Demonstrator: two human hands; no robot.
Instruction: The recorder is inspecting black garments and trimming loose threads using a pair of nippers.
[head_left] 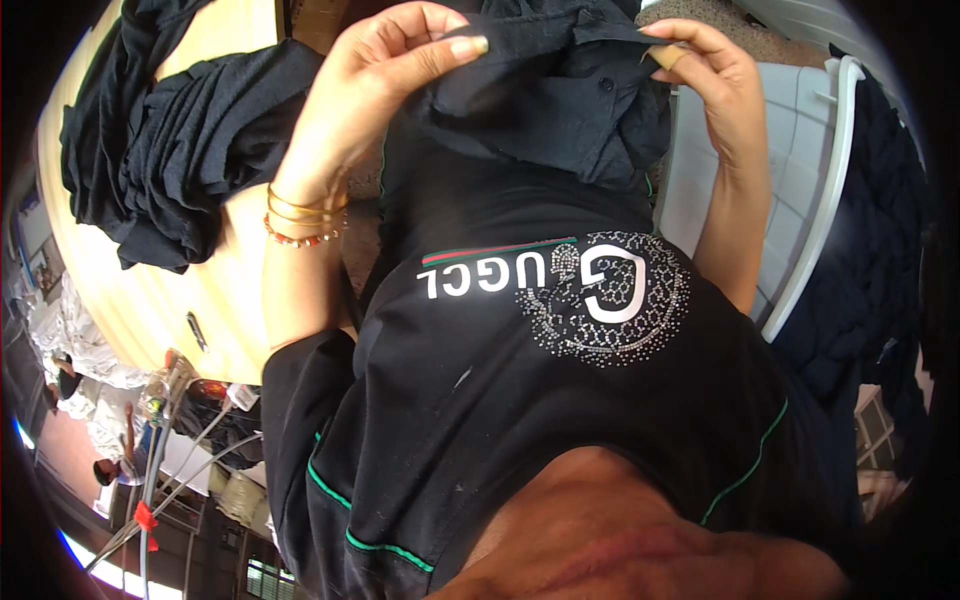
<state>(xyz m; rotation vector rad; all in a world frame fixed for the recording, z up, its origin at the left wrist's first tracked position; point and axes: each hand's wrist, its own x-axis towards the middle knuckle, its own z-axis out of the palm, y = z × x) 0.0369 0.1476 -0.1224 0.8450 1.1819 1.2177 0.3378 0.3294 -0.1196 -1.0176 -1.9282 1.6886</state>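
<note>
A black garment [560,110] with a small dark button hangs stretched between my two hands, over my lap. My left hand [395,65] pinches its upper edge on the left, thumb lying on top of the cloth and fingers partly behind it. At the right end of that edge, my right hand [710,75] grips the cloth between thumb and fingers. A tan wrap circles one finger of the right hand. Folds hide most of the garment's shape.
To my left, a pale wooden table [110,300] bears a heap of dark garments [200,130] and a small black tool [197,330], perhaps thread snips. A white plastic bin [835,190] stands to my right, with dark cloth [880,250] beyond it. Cables [165,450] run at lower left.
</note>
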